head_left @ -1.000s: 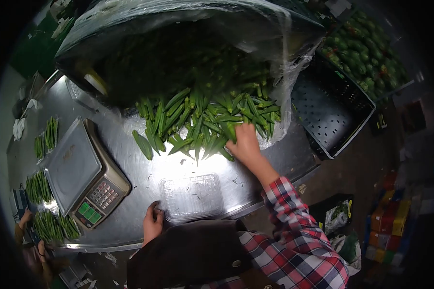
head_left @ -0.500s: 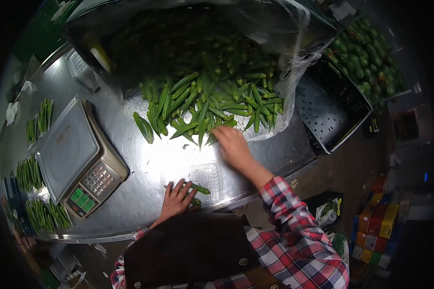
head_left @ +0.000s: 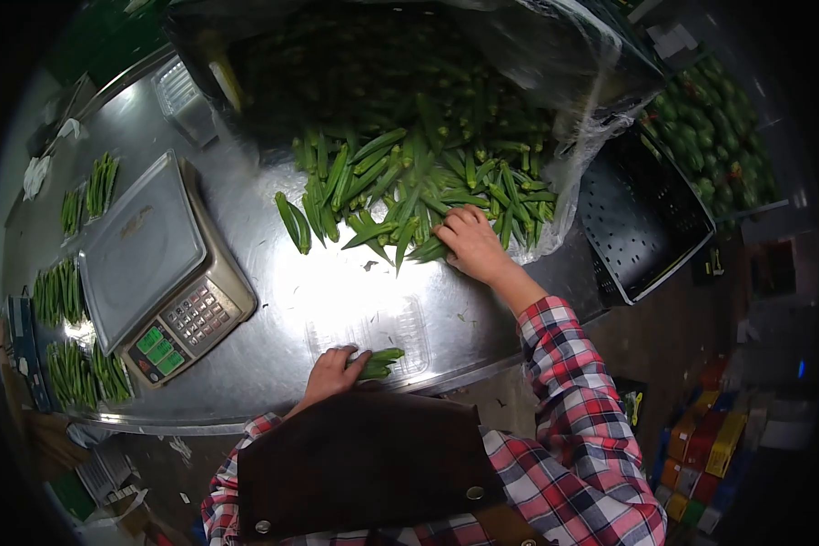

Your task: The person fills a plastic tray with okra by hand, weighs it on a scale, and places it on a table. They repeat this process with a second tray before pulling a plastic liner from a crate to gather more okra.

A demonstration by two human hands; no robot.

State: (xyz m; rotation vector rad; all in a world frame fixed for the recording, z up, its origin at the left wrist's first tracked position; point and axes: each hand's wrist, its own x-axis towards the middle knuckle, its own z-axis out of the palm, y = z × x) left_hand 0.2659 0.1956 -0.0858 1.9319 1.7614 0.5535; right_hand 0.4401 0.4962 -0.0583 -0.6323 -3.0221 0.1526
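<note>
A heap of green okra (head_left: pixel 369 177) spills out of a plastic-lined crate (head_left: pixel 601 68) onto the metal table. My right hand (head_left: pixel 475 246) is at the front edge of this heap, its fingers curled over okra pods; the fingertips are partly hidden. Close to my body, my left hand (head_left: pixel 333 373) is closed round a few okra pods (head_left: pixel 382 362). Those pods lie over a clear plastic tray (head_left: pixel 412 332) near the table's front edge, and the apron hides part of that hand's surroundings.
A scale (head_left: pixel 191 318) with a lit green display stands at the left. Beyond it lie packs of okra (head_left: pixel 59 291). Clear trays (head_left: pixel 180 96) are stacked at the back left. A black perforated crate (head_left: pixel 646 218) sits at the right, with more green produce (head_left: pixel 714 136) behind.
My left hand's fingers have gone from spread over the pods to closed round them. My right hand has shifted rightward along the heap's front edge. The whole view has shifted slightly.
</note>
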